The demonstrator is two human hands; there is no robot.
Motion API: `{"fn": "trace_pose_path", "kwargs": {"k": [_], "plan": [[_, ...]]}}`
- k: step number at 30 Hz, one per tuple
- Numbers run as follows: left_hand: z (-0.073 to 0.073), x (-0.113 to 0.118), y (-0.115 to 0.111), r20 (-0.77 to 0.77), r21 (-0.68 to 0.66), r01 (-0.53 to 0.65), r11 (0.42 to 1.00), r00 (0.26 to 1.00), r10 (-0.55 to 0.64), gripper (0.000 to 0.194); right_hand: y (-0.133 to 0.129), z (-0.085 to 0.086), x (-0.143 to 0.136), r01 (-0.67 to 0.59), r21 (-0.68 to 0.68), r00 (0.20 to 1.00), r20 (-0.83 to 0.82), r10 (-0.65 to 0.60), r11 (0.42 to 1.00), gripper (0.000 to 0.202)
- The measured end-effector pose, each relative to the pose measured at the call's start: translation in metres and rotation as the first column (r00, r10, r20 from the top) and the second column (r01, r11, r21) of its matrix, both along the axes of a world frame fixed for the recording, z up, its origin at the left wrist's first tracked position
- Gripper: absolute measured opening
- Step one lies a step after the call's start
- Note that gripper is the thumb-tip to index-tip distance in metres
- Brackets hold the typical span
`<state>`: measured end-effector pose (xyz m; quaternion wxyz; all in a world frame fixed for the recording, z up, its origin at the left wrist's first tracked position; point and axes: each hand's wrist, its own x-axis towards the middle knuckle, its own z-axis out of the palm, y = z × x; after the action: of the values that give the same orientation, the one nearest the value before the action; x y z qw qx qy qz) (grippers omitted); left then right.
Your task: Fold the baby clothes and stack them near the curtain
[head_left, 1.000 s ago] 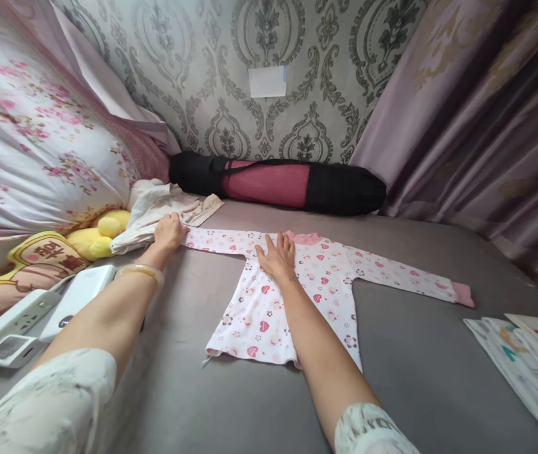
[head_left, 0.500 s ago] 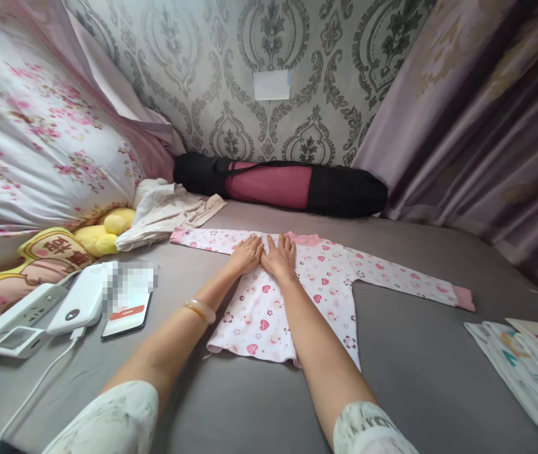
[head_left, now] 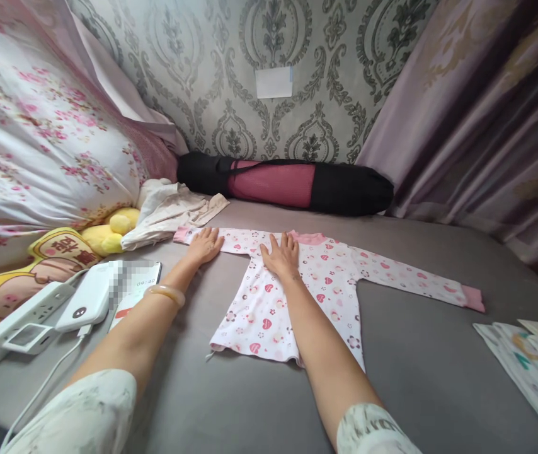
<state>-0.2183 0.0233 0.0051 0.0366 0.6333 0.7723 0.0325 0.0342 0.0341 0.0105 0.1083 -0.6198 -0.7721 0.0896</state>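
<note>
Apparently smoothing is the step, left hand (head_left: 206, 244) flat on a sleeve (head_left: 238, 241), right hand (head_left: 281, 255) near the collar (head_left: 310, 238) of the heart-print top (head_left: 332, 299) spread on the grey sheet (head_left: 420, 359), fingers (head_left: 285, 242) loosely parted, seemingly gripping nothing; next calls for light, even pressure.

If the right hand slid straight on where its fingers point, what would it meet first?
Past the shirt's edge, the right hand would probably meet the bag, around its pink section; depth is hard to judge.

Wht/pink LS shirt (head_left: 329, 284) flat on gry sheet (head_left: 420, 372)
</note>
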Motion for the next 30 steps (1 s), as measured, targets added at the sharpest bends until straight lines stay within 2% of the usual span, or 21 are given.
{"fn": "trace_pose_path", "kwargs": {"k": [4,8,12,15,17,20,24,28,30], "plan": [[-0.006,-0.027,0.005,-0.097,0.058,0.025,0.998,0.995,-0.019,0.06,0.0,0.001,0.0,0.002,-0.022,1.0,0.0,-0.002,1.0,0.063],[-0.007,-0.031,0.005,-0.114,0.061,0.013,0.998,0.993,-0.006,0.062,-0.002,0.001,0.0,0.003,-0.028,1.0,-0.003,-0.003,1.0,0.065],[0.005,-0.011,-0.005,-0.146,0.145,0.016,0.989,0.989,0.005,0.056,-0.002,0.001,-0.001,-0.003,-0.033,1.0,-0.021,0.002,0.999,0.064],[0.019,0.019,-0.017,-0.16,0.246,-0.017,0.969,0.985,0.058,0.051,0.003,0.007,0.002,-0.034,-0.102,0.997,-0.067,0.027,0.994,0.065],[0.028,0.042,-0.027,-0.103,0.239,-0.047,0.97,0.992,0.073,0.048,0.006,0.013,0.009,-0.089,-0.181,0.987,-0.145,0.063,0.979,0.066],[0.036,0.072,-0.045,0.047,0.144,-0.043,0.989,0.998,0.037,0.04,0.004,0.023,0.034,-0.211,-0.21,0.946,-0.289,0.145,0.955,0.064],[0.045,0.09,-0.08,0.285,-0.018,0.011,1.0,0.959,-0.005,0.033,-0.022,0.028,0.089,-0.336,-0.123,0.89,-0.365,0.272,0.934,0.06],[0.053,0.092,-0.121,0.431,-0.139,0.055,0.989,0.902,0.011,0.033,-0.067,0.029,0.155,-0.294,-0.08,0.886,-0.396,0.24,0.953,0.049],[0.055,0.091,-0.139,0.494,-0.176,0.083,0.981,0.869,0.015,0.036,-0.091,0.03,0.184,-0.201,-0.08,0.899,-0.411,0.152,0.976,0.041]]}}
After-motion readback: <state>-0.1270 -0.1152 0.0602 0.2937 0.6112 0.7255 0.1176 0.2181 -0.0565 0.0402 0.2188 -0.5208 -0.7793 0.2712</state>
